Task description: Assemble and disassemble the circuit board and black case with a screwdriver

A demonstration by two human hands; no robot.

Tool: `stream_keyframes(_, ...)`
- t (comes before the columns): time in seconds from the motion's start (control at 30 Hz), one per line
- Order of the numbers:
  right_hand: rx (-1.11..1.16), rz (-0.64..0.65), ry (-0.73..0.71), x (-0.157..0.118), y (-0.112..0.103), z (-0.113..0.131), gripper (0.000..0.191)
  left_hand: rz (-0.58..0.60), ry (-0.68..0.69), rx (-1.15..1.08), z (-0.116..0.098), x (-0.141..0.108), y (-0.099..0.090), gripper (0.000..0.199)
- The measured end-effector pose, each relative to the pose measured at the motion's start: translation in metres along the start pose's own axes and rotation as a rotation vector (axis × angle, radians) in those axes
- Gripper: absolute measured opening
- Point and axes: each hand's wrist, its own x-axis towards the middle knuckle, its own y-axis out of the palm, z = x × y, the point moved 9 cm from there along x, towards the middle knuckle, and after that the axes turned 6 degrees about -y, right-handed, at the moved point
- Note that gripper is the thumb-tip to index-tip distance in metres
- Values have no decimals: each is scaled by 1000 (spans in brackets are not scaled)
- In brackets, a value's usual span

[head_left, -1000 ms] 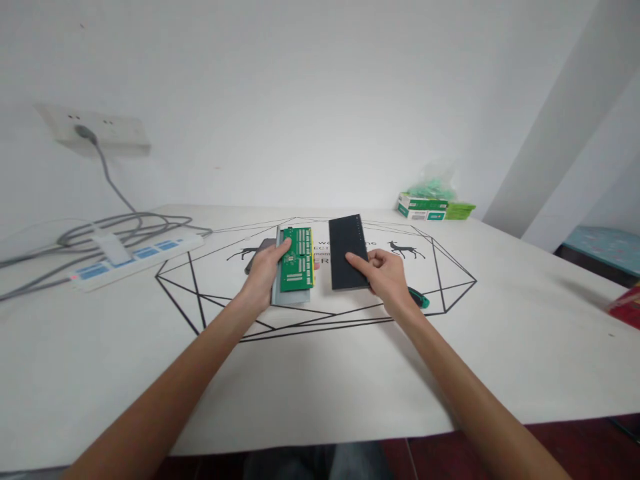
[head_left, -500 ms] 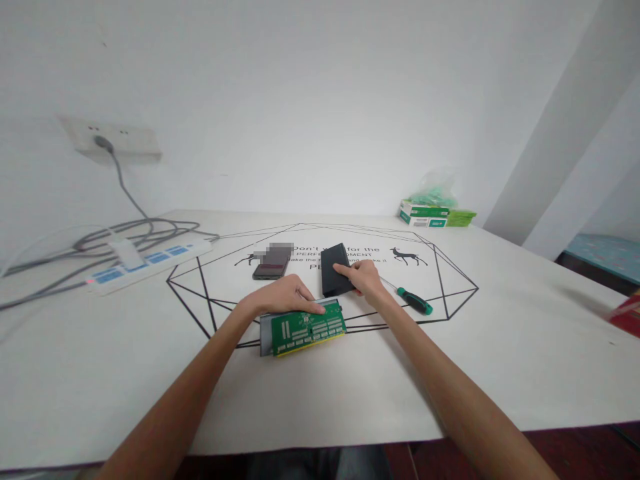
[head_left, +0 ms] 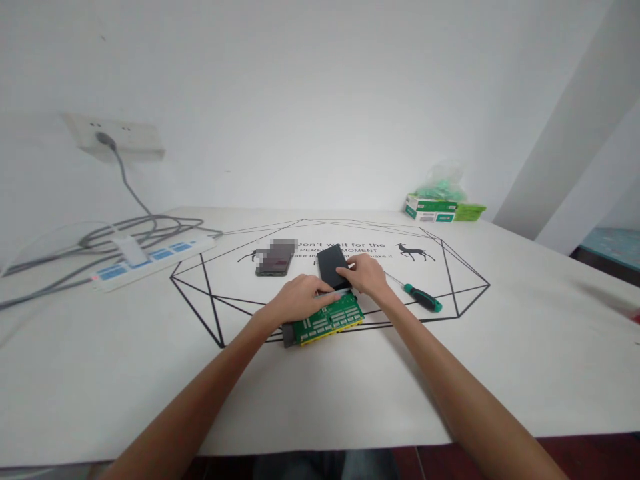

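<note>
A green circuit board (head_left: 330,321) with a yellow front edge and a grey plate under it is gripped along its far edge by my left hand (head_left: 301,298). My right hand (head_left: 369,273) pinches the right side of a flat black case (head_left: 333,265), thumb on top. The case's near end meets the board's far right edge; whether they join there is hidden by my fingers. Right of my right hand lies a screwdriver (head_left: 423,297) with a green and black handle. A dark smartphone (head_left: 275,259) rests beyond my left hand.
On the left, a white power strip (head_left: 150,261) with blue sockets lies beside coiled grey cables (head_left: 145,230). Green and white boxes (head_left: 434,208) topped by a plastic bag (head_left: 445,180) stand at the back right, near the wall. The white table (head_left: 280,407) has printed lines and deer.
My left hand has brought the circuit board to the right and slightly away from me, up against the black case. The case has turned slightly in my right hand.
</note>
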Motion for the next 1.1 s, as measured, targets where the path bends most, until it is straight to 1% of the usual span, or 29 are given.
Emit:
stream_keyframes(0.1, -79, 20, -54, -1, -1, 3, 33, 7, -16, 17, 2, 0, 2, 45)
stream_keyframes(0.23, -214, 50, -115, -3, 3, 7, 40, 10, -25, 66, 4, 0, 4, 46)
stream_keyframes(0.33, -270, 66, -137, -7, 7, 11, 46, 10, -22, 99, 5, 1, 5, 48)
stream_keyframes(0.5, -343, 109, -219, -11, 13, 22, 53, 15, -52, 92, 9, 2, 5, 46)
stream_keyframes(0.6, -312, 119, -224, -9, 12, 21, 50, 15, -75, 90, 12, 2, 6, 46)
stream_keyframes(0.8, -251, 105, -191, -2, 10, 11, 35, 11, -94, 93, 17, 1, 3, 49)
stream_keyframes(0.97, -205, 90, -182, -1, 12, 10, 27, 27, -54, 73, 14, 2, 3, 50)
stream_keyframes(1.1, -173, 80, -181, -1, 13, 10, 21, 25, -20, 104, 9, 3, 3, 50)
